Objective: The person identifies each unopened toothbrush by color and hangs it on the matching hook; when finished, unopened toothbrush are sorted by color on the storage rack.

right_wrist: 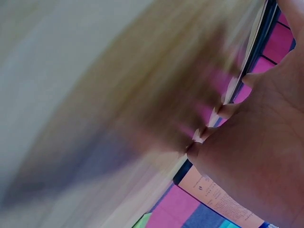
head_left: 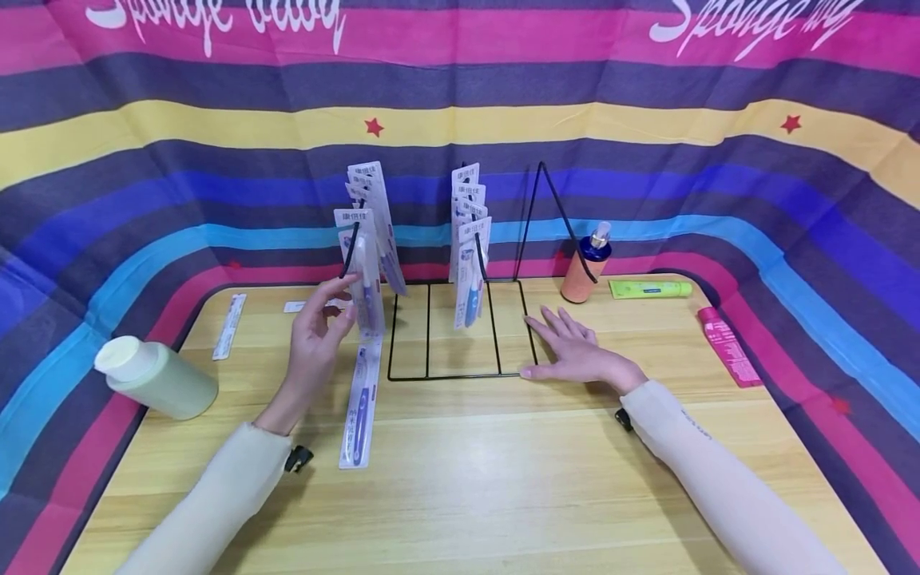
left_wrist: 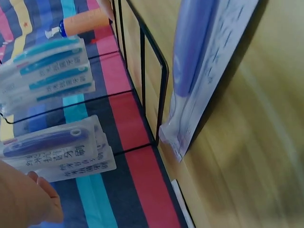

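Note:
A black wire rack (head_left: 454, 377) stands on the table with packaged toothbrushes hanging from its hooks. My left hand (head_left: 316, 323) is at the left hook, with index finger and thumb apart beside the front toothbrush pack (head_left: 369, 295). In the left wrist view, its bent fingers lie close by the hanging purple toothbrush pack (left_wrist: 57, 142). My right hand (head_left: 568, 347) has its fingers spread at the right end of the rack's base, thumb near the front corner. Blue toothbrush packs (head_left: 470, 291) hang on the middle hook; the right hook (head_left: 561, 204) carries none.
A purple toothbrush pack (head_left: 361, 407) lies before the rack. More packs (head_left: 229, 326) lie at the left, near a tipped pale green bottle (head_left: 168, 383). An orange bottle (head_left: 580, 275), a green tube (head_left: 650, 288) and a pink tube (head_left: 729, 347) are at the right. Striped cloth (head_left: 460, 80) stands behind.

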`<state>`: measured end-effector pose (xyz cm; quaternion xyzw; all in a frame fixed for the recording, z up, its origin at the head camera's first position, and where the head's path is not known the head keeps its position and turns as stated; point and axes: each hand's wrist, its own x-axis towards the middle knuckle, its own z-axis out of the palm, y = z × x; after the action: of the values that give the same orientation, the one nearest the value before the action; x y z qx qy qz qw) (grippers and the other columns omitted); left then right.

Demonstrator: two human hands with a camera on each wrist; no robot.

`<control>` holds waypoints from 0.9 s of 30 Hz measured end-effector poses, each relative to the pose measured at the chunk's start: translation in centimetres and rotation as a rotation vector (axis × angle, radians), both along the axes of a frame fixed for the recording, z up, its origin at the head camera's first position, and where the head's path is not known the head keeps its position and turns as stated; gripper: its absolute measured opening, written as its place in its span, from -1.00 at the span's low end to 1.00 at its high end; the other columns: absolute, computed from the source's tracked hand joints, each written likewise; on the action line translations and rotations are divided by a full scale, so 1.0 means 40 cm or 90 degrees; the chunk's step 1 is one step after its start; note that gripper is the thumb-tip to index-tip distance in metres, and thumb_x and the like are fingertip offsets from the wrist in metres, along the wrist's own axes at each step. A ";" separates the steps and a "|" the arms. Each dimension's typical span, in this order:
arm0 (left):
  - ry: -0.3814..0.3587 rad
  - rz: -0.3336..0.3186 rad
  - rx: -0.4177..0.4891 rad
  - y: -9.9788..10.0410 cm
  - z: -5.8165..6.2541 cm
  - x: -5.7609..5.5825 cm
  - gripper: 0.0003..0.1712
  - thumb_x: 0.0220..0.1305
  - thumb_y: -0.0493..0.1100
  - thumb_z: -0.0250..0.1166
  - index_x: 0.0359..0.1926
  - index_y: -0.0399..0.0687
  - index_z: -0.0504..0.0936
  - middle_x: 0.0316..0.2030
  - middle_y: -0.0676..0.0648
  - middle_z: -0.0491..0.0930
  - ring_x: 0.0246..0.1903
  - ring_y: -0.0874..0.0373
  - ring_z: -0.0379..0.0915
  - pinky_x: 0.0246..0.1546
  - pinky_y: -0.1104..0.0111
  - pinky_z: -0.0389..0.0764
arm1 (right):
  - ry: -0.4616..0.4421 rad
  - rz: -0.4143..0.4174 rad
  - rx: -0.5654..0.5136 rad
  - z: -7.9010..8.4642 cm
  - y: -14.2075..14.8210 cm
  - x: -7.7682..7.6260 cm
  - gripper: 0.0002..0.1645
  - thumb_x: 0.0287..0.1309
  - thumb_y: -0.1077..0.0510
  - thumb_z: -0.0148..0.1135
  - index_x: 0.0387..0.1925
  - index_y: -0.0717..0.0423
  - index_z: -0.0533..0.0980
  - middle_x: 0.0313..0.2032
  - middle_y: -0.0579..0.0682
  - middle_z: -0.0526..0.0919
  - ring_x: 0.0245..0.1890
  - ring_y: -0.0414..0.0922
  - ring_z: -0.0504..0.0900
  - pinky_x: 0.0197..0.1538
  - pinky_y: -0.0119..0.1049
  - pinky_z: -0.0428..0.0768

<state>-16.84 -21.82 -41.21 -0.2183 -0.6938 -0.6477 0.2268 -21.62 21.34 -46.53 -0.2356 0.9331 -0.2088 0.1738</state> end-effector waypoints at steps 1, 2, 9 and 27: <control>0.003 0.000 0.004 0.001 -0.002 -0.009 -0.52 0.50 -0.53 0.11 0.39 -0.45 0.52 0.32 -0.03 0.61 0.17 -0.02 0.40 0.09 0.30 0.37 | -0.001 0.000 -0.002 0.001 -0.001 0.001 0.31 0.36 -0.48 0.33 0.80 -0.04 -0.08 0.75 0.20 -0.31 0.69 0.32 -0.46 0.51 0.55 -0.31; 0.008 0.000 0.011 0.001 -0.004 -0.018 -0.53 0.50 -0.53 0.11 0.37 -0.47 0.52 0.31 -0.02 0.62 0.17 -0.02 0.40 0.09 0.30 0.37 | -0.003 0.000 -0.003 0.001 -0.002 0.001 0.32 0.36 -0.49 0.33 0.80 -0.04 -0.09 0.75 0.20 -0.32 0.69 0.32 -0.46 0.51 0.55 -0.31; 0.019 -0.008 0.026 -0.010 -0.016 -0.055 -0.54 0.49 -0.52 0.11 0.36 -0.49 0.52 0.29 0.01 0.64 0.22 -0.04 0.43 0.10 0.33 0.45 | -0.004 -0.002 0.001 0.000 0.000 -0.001 0.32 0.36 -0.48 0.33 0.80 -0.04 -0.10 0.75 0.20 -0.33 0.69 0.32 -0.46 0.51 0.55 -0.32; -0.394 0.119 -0.112 -0.055 -0.082 0.108 -0.42 0.61 -0.12 0.34 0.51 -0.19 0.47 0.23 -0.31 0.64 -0.01 0.18 0.59 -0.11 0.42 0.66 | 0.001 0.001 0.002 -0.002 0.001 -0.003 0.32 0.35 -0.50 0.32 0.80 -0.04 -0.09 0.75 0.21 -0.31 0.69 0.34 -0.44 0.51 0.55 -0.29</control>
<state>-12.53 -24.02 -44.50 0.0346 -0.8002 -0.5971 0.0445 -21.75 21.38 -46.61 -0.2361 0.9334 -0.2068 0.1738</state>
